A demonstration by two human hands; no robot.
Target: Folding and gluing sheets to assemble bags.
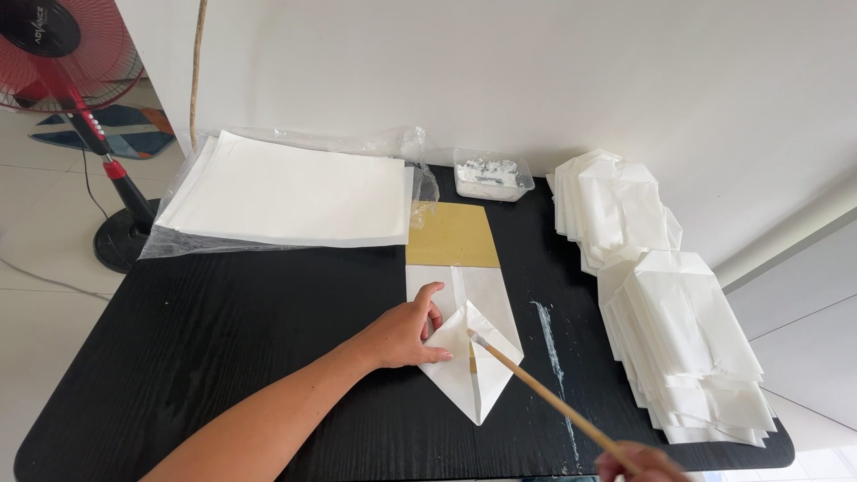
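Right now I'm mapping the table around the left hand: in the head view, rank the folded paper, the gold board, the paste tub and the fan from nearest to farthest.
From the left hand:
1. Folded paper, under its fingers.
2. Gold board, just beyond the paper.
3. Paste tub, at the table's far edge.
4. Fan, on the floor, far left.

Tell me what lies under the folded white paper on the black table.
Under the folded white paper a yellow-brown board sticks out toward the wall. The left hand presses the paper; whatever else lies beneath is covered.
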